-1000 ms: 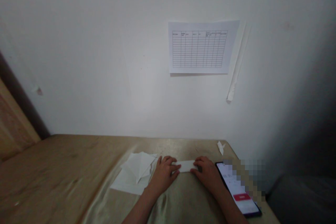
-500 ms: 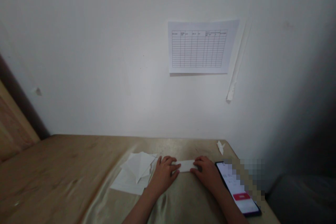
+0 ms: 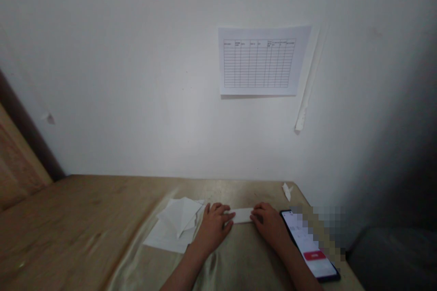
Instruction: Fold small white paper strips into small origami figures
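Observation:
A narrow folded strip of white paper (image 3: 241,215) lies flat on the tan table (image 3: 85,218), close to the wall. My left hand (image 3: 213,226) presses on the strip's left end with bent fingers. My right hand (image 3: 269,225) presses on its right end in the same way. Both hands rest on the table top, with the strip spanning the gap between them.
A pile of white paper sheets (image 3: 175,225) lies just left of my left hand. A phone (image 3: 309,245) with a lit screen lies right of my right hand near the table edge. A small paper scrap (image 3: 287,191) sits by the wall. A printed table sheet (image 3: 261,61) hangs on the wall.

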Tool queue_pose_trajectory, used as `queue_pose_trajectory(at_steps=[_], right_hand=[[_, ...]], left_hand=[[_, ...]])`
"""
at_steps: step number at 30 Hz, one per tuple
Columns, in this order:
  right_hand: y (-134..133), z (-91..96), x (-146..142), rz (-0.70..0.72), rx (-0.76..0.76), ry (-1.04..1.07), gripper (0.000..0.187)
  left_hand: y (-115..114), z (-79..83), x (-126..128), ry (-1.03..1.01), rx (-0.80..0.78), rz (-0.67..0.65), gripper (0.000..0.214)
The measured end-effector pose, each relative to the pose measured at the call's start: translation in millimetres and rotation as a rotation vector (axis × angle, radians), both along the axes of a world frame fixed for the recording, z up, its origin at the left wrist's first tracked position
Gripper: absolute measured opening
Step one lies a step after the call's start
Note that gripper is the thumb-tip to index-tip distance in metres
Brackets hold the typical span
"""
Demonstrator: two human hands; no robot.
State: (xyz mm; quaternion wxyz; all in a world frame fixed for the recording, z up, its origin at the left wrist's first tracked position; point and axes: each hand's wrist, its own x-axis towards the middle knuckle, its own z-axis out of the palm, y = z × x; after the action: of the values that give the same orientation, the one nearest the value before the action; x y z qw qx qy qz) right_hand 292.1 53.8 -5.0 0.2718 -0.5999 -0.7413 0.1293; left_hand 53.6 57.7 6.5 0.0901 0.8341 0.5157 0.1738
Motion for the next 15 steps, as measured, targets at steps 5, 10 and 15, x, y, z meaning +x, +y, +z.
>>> queue_pose_trajectory(at_steps=[5,10,15], right_hand=[[2.2,-2.8,0.4,0.002,0.003,-0.008,0.025],[3.4,-5.8,0.2,-0.002,0.008,-0.019,0.024],[2.8,-5.1,-2.8,-0.013,0.015,-0.041,0.020]], left_hand=[[-1.3,-0.2,-0.1,0.006,0.029,-0.001,0.030],[-2.4,-0.2,3.1,0.017,0.065,0.006,0.026],[-1.8,-3.5,13.6,0.003,0.091,0.090,0.023]])
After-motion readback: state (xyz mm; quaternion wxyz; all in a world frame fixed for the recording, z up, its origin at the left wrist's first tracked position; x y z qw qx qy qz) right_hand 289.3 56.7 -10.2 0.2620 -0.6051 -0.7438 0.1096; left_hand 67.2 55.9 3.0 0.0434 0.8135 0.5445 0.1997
